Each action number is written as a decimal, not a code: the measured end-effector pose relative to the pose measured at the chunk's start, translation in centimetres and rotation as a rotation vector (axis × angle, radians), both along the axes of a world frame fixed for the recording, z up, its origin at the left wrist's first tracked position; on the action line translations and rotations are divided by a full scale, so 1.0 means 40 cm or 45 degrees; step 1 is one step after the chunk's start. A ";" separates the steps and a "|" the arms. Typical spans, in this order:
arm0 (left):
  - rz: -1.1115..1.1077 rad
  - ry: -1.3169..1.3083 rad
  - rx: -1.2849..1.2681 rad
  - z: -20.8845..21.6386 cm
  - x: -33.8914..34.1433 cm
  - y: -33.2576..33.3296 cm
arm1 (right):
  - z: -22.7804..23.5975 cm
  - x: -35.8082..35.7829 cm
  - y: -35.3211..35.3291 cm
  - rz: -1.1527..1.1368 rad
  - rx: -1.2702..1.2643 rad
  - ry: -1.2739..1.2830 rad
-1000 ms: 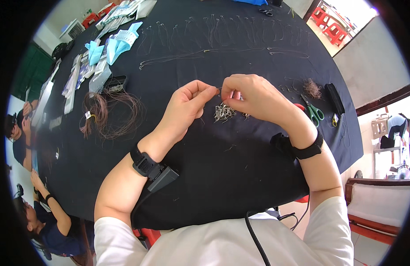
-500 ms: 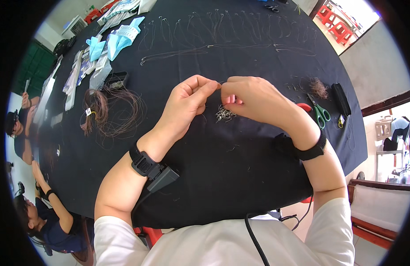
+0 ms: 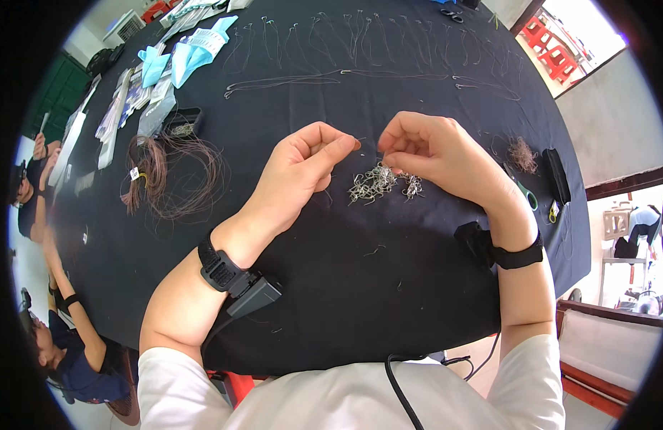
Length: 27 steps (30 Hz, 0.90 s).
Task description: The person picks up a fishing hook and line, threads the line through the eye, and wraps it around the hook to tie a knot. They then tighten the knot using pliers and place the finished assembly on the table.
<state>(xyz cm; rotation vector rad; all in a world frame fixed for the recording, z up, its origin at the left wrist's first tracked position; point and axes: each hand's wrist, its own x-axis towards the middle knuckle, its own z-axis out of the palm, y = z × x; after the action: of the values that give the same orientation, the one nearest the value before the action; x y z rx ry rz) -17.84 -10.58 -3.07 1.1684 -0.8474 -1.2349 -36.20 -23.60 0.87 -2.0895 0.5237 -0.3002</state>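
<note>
Thumb and forefinger of my left hand point(image 3: 302, 161) are pinched together, a thin strand poking out at their tips. What else sits in that pinch is too small to make out. To its right, my right hand point(image 3: 435, 154) hovers over a pile of small curved metal hooks point(image 3: 374, 183), thumb low at the pile's edge and fingers bent apart from it. No held piece shows in the right hand. A coil of brown thin line point(image 3: 155, 175) with a white tag lies to the left. Hooks tied to lines point(image 3: 353, 36) are spread across the far side of the black-covered table.
Green-handled scissors point(image 3: 528, 195), partly behind my right wrist, lie near a brown tangle of line point(image 3: 521, 154) and a black case point(image 3: 556, 175). An open black box point(image 3: 184, 123) and blue-and-white packets point(image 3: 202, 54) stand far left. Two people sit along the left edge.
My hands have come apart; the right has opened and lowered to the hooks. The hook pile looks wider, and the red handle beside the right wrist is now hidden.
</note>
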 end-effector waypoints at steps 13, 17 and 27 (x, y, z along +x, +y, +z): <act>-0.038 0.006 -0.008 -0.002 0.005 0.005 | 0.011 0.004 0.005 0.013 -0.014 0.002; -0.037 -0.004 -0.003 -0.002 0.005 0.008 | 0.020 0.010 0.007 0.008 -0.258 -0.106; -0.021 -0.015 0.000 -0.004 0.004 0.005 | 0.026 0.017 0.013 -0.087 0.474 -0.170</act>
<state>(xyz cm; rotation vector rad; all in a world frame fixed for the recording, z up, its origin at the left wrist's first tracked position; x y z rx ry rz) -17.69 -10.36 -3.25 1.1719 -0.8672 -1.2423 -35.51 -23.09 1.93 -1.6817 0.5274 -0.3508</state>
